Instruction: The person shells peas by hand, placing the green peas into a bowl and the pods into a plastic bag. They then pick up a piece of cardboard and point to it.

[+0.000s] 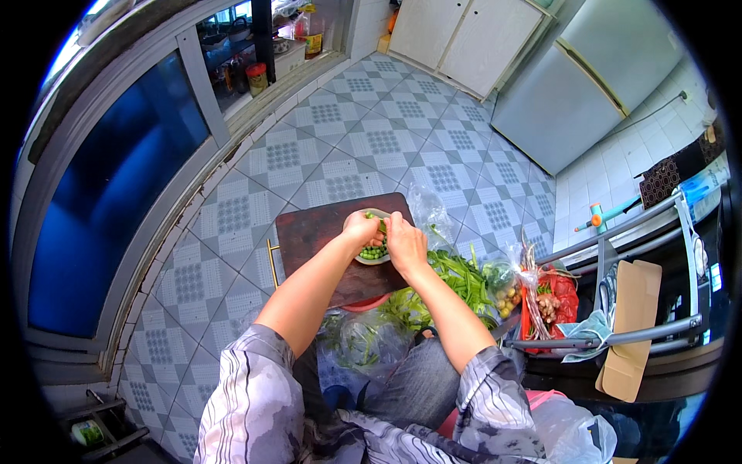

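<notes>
A bowl (pixel 373 261) with green peas (pixel 373 252) in it stands on a dark wooden board or small tabletop (pixel 313 243). Over the bowl, my left hand (pixel 362 229) and my right hand (pixel 405 240) are close together, their fingers on a green pea pod (pixel 382 225) between them. The fingertips hide part of the pod and of the bowl. Just right of the board lies a heap of green pods and leaves (pixel 458 278). Nearer to me, a clear plastic bag (pixel 368 342) holds some greens.
A red basin (pixel 367 303) shows under the board's near edge. To the right are a red bag (pixel 562 298) with ginger root, a bag of small round produce (pixel 503 290) and a metal-framed rack (pixel 608 339) with cardboard. A refrigerator (pixel 556 104) and white cabinet (pixel 458 40) stand beyond the tiled floor.
</notes>
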`<state>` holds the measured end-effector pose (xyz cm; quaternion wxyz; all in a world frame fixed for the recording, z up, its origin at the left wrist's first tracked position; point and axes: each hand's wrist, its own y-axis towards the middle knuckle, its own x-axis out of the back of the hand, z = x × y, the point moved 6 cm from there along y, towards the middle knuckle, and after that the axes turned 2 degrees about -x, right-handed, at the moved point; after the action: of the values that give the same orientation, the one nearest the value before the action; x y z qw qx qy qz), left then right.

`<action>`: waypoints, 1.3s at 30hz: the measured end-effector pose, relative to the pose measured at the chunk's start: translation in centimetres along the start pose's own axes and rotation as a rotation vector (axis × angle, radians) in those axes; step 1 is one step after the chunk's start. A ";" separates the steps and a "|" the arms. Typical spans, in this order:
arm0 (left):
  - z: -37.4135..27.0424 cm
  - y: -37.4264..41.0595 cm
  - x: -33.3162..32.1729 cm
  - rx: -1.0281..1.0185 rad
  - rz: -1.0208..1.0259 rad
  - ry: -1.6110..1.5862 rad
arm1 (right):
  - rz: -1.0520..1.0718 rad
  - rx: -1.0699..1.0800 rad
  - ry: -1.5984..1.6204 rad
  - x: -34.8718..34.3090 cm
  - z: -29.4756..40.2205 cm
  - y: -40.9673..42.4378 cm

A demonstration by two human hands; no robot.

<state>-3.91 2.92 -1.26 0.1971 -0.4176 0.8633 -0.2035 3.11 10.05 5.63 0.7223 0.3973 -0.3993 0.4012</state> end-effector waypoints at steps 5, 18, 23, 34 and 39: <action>0.0 -0.3 0.0 0.057 0.002 -0.188 | -0.037 0.071 -0.146 0.3 0.2 0.0; 0.5 -0.3 0.3 0.055 -0.012 -0.050 | -0.038 0.130 -0.129 0.4 -0.7 -0.8; 0.8 0.9 1.1 -0.014 -0.078 -0.029 | 0.022 0.116 -0.043 0.4 -0.7 -0.7; 1.2 0.4 -0.8 0.104 0.030 -0.069 | 0.049 -0.352 0.416 -4.9 -6.0 0.6; 0.5 -0.7 -1.0 0.131 0.024 -0.072 | -0.071 -0.466 0.664 -5.4 -5.4 0.7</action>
<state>-2.63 3.20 -1.13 0.2575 -0.4005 0.8455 -0.2417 1.95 13.70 -0.96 0.8961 0.0851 -0.2107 0.3813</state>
